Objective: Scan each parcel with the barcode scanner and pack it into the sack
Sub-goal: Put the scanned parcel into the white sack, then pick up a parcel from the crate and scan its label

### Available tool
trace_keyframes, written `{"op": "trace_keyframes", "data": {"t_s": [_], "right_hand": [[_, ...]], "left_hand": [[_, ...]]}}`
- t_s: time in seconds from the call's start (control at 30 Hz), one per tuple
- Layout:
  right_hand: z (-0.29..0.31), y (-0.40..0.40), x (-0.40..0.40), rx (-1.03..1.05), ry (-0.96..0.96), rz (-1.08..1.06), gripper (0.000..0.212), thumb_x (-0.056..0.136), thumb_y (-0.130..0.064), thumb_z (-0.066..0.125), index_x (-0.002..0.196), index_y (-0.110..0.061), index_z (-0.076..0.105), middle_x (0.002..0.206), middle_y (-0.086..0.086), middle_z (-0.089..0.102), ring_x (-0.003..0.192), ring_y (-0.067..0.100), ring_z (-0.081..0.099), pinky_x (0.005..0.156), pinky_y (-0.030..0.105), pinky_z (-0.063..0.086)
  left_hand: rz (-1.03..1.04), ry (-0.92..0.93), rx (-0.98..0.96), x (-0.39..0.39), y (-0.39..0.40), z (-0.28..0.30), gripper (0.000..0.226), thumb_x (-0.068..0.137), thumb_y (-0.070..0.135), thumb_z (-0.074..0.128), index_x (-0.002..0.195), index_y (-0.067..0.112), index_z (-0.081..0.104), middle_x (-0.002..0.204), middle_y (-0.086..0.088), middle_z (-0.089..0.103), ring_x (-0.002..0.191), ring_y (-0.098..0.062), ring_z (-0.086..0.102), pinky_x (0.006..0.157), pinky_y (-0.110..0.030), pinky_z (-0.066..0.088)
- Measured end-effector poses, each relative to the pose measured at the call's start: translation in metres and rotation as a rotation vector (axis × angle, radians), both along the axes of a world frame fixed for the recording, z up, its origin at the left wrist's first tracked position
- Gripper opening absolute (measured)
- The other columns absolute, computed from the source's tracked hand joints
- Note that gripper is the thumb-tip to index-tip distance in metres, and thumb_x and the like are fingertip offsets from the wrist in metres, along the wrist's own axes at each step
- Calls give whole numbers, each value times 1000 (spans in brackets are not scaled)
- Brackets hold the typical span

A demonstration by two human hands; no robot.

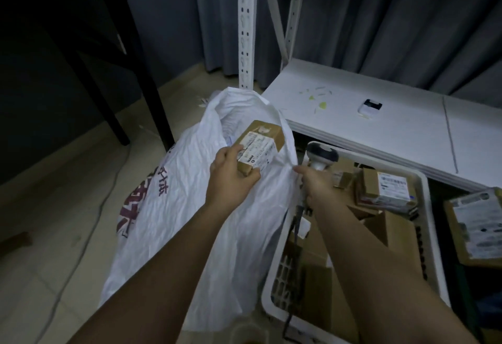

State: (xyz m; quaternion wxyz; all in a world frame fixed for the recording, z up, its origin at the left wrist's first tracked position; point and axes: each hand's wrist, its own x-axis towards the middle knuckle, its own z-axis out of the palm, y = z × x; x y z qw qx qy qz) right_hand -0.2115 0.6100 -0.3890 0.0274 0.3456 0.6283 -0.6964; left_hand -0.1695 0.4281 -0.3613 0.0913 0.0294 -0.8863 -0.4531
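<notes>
Here, the left hand (231, 172) grips a small brown parcel (258, 148) by its near end, thumb on the labelled top face, fingers curled under. The parcel juts forward and away from the hand, its white shipping label facing up, tilted slightly. It hangs right over the open mouth of the white sack (190, 208), far end already between the sack's raised edges.

Right hand (312, 183) sits just beside the sack's right edge, fingers wrapped round the handle of the barcode scanner (322, 155). The scanner's dark-and-white head rises above the hand. The index finger reaches out to the sack's rim and appears to touch or pinch the fabric; cannot tell which. A dark cable (294, 232) drops from the scanner handle down into the basket.

Sack lies on the tiled floor (54, 235), crumpled, red printed characters on its left side, mouth pointing away from the person.

To the right of the sack, touching it, a white plastic basket (432, 208) holds more brown parcels, one (385, 189) with its label up. Another labelled parcel (475, 227) lies outside the basket at far right.

Beyond, a low white shelf board (380, 132) carries a small black-and-white device (369, 106) and scraps of yellowish backing paper. Grey curtains (407, 18) behind.
</notes>
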Motion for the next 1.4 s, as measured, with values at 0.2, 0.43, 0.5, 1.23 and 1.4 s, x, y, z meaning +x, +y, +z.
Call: {"op": "trace_keyframes", "data": {"t_s": [0.2, 0.43, 0.5, 1.23, 1.4], "right_hand": [[-30, -19, -23, 143, -20, 60, 59, 73, -15, 80, 123, -7, 51, 116, 14, 63, 100, 34, 64, 88, 49, 54], [37, -9, 28, 181, 221, 201, 21, 82, -16, 76, 98, -10, 64, 96, 6, 71, 80, 20, 69, 61, 29, 55], [63, -17, 43, 167, 271, 258, 15, 82, -12, 76, 93, -11, 66, 92, 7, 72, 80, 22, 70, 66, 33, 58], [139, -80, 97, 286, 290, 249, 40, 85, -18, 73, 120, -10, 56, 98, 0, 65, 87, 17, 62, 75, 31, 50], [188, -97, 83, 360, 287, 226, 35, 83, -11, 71, 113, -9, 54, 109, 10, 64, 92, 25, 62, 86, 40, 53]], "left_hand": [[-7, 85, -192, -17, -10, -22, 60, 83, 31, 68, 137, 18, 45, 139, -2, 39, 126, -22, 39, 98, -35, 42], [64, 135, -553, -12, -50, -29, 60, 75, 34, 64, 131, 14, 52, 139, -14, 45, 125, -34, 44, 112, -54, 21], [80, 199, -584, -4, -56, -25, 60, 73, 31, 66, 129, 13, 53, 137, -17, 46, 124, -37, 44, 114, -57, 13], [623, -295, 67, 69, -173, -17, 50, 93, 24, 60, 132, -5, 47, 132, -29, 50, 120, -43, 49, 101, -45, 42], [538, -43, 260, 52, -180, 75, 35, 102, 27, 45, 115, -1, 62, 111, -23, 63, 105, -35, 59, 82, -31, 42]]}}
